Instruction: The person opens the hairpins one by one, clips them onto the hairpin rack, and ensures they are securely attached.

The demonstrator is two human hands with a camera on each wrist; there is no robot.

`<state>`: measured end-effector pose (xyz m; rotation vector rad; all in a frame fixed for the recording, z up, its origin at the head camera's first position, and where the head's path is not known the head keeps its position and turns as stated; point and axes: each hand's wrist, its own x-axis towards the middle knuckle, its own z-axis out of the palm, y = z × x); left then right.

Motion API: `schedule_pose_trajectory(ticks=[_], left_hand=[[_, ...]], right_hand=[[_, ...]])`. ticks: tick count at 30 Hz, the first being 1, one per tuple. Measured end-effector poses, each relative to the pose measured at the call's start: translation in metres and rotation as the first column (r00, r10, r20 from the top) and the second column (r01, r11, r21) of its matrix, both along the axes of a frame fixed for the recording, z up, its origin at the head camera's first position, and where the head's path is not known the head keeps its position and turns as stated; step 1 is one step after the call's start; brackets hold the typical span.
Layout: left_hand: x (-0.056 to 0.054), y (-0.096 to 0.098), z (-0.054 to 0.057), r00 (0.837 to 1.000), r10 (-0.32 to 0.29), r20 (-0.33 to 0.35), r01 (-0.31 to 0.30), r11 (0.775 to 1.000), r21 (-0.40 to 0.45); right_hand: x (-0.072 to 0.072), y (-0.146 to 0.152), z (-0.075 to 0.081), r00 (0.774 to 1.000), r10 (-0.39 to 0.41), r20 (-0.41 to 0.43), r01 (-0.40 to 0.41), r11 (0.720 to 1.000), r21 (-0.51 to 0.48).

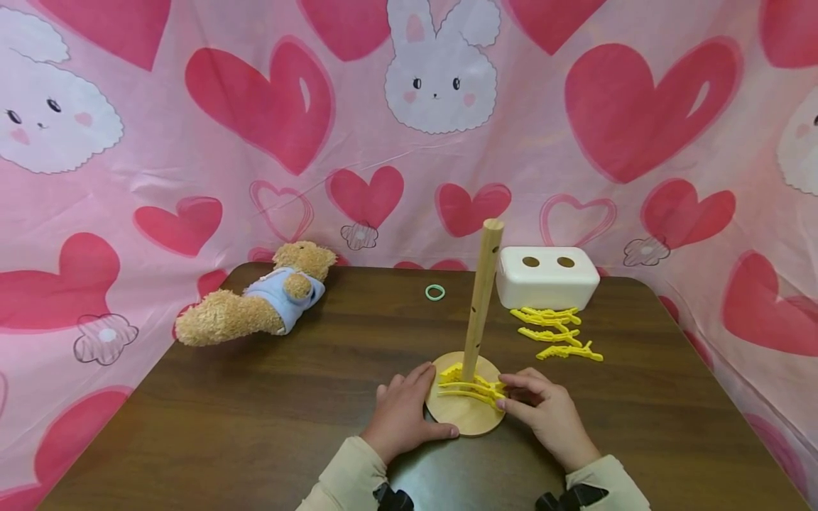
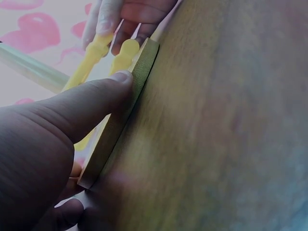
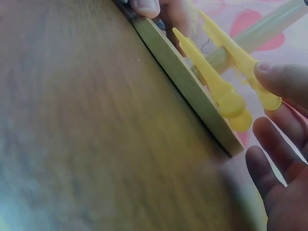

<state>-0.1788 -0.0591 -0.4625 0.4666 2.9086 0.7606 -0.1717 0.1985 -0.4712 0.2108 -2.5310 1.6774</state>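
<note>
A wooden stand with a round base (image 1: 471, 424) and an upright pole (image 1: 482, 305) is on the table. My left hand (image 1: 402, 411) grips the base by its left rim, thumb at the front edge and fingers on the far side. Between thumb and fingers of my right hand (image 1: 546, 414) is the wide end of a yellow hair clip (image 3: 244, 63). That clip sits close against the foot of the pole, its narrow tip pointing left. More yellow clips lie on the base, including one (image 3: 211, 78) just below the held one.
Several yellow hair clips (image 1: 548, 335) lie on the right, before a white box (image 1: 547, 287) with two round holes on top. A small green ring (image 1: 435, 292) is behind the stand. The teddy bear (image 1: 281, 294) in blue lies at the back left. A pink heart-patterned cloth (image 1: 396, 152) hangs behind.
</note>
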Motion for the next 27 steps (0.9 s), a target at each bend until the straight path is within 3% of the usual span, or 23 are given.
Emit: schedule_pose_trajectory(ticks=[15, 27], left_hand=[[0.002, -0.002, -0.005, 1.0, 0.01, 0.01, -0.01, 1.0, 0.018], [0.0, -0.001, -0.005, 1.0, 0.009, -0.009, -0.009, 1.0, 0.007]], right_hand=[[0.004, 0.001, -0.001, 1.0, 0.004, -0.002, -0.005, 0.998, -0.059], [0.002, 0.009, -0.001, 0.997, -0.077, -0.023, 0.075, 0.995, -0.068]])
